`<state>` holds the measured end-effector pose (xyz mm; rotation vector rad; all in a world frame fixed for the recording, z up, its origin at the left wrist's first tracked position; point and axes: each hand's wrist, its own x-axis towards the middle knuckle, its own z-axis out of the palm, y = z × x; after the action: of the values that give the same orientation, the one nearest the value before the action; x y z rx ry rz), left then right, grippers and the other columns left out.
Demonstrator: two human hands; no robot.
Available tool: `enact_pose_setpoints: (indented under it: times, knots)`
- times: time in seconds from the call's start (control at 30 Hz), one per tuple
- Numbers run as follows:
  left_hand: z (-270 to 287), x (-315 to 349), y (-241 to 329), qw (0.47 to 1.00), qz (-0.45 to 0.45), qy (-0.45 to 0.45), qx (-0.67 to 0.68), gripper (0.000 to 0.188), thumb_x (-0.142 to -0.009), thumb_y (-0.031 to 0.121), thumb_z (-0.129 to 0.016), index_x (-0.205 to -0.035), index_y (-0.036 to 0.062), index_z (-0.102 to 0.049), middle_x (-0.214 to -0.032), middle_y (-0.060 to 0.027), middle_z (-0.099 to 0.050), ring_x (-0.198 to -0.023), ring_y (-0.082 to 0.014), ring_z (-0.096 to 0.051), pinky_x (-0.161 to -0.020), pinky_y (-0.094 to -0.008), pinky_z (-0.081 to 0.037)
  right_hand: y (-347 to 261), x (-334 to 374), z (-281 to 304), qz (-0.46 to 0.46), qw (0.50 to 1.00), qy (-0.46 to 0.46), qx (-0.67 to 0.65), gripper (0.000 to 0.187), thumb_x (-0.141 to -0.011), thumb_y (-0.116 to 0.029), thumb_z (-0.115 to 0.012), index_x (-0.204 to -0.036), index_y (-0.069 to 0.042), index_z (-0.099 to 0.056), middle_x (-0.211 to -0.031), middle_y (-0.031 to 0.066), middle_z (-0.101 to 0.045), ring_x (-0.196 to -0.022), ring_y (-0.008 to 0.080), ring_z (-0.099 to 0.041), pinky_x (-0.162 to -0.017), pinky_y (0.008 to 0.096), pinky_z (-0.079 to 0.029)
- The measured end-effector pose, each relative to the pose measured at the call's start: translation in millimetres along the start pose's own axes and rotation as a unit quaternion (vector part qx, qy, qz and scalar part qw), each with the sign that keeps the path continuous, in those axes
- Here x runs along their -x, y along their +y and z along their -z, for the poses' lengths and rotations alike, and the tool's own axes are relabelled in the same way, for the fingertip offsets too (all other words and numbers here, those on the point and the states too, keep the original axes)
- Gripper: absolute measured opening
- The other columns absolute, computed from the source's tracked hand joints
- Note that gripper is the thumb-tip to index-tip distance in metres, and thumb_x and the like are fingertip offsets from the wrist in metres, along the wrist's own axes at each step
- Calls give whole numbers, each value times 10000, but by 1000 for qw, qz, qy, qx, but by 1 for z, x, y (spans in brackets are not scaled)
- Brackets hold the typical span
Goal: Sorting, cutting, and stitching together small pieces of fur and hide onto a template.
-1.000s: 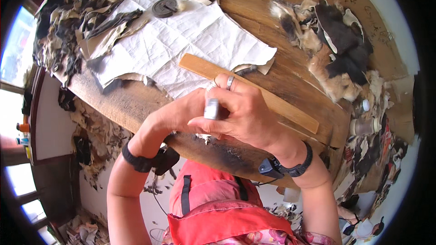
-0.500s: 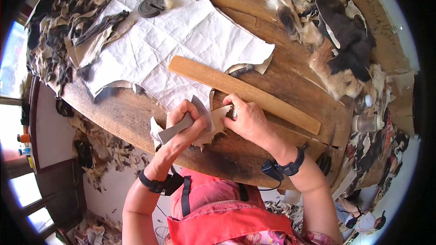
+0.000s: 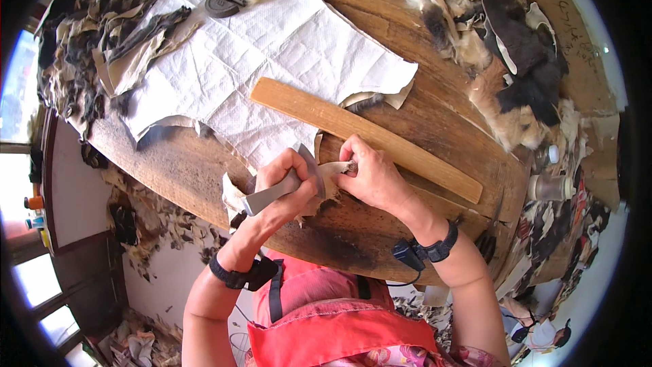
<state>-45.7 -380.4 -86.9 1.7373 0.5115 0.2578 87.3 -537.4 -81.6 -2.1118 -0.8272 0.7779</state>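
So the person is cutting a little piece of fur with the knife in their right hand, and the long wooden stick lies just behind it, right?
Not quite: the knife is in the left hand, not the right. The right hand pins the little fur piece on the wooden table. The long wooden stick does lie just behind, as the head view shows.

left hand (image 3: 285,187): grips knife (image 3: 282,187) | right hand (image 3: 373,177): pins fur strip (image 3: 334,170) (workbench (image 3: 421,115))
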Motion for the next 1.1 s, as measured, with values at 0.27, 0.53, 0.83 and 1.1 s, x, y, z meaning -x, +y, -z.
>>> enact_pose_setpoints:
  times: [0.27, 0.53, 0.83, 1.1]
  knots:
    - [0, -8, 4, 995, -41, -61, -69, 153, -740, 51, -668, -784, 60, -522, -653, -76, -582, -585, -194, -587, -571, -331, -476, 6, -6, -7, 83, 996, 19, -36, 88, -826, -43, -665, -893, 15, -658, -788, 141, -671, -690, 208, -663, -621, 334, -507]
    - [-14, -10, -13, 994, -70, 45, -77, 121, -754, 24, -652, -791, 59, -542, -665, -71, -595, -576, -196, -582, -558, -319, -474, 11, -6, -12, 223, 974, 40, -27, 80, -832, 6, -629, -897, -3, -674, -767, 150, -652, -713, 308, -646, -630, 356, -501]
    - [-19, 21, -4, 996, -38, 12, -83, 147, -728, 23, -677, -766, 64, -541, -665, -6, -546, -628, -92, -513, -578, -267, -436, -6, 21, -9, 188, 976, 69, -82, 51, -855, -59, -678, -891, -24, -673, -732, 121, -628, -659, 266, -615, -595, 349, -476]
    - [-27, 27, -7, 989, -48, 79, -116, 166, -746, 70, -697, -786, 83, -536, -651, -58, -572, -573, -136, -541, -564, -303, -454, -14, 113, 7, 172, 985, 3, -19, 108, -877, -185, -675, -883, -81, -647, -778, 112, -669, -666, 300, -660, -552, 377, -509]
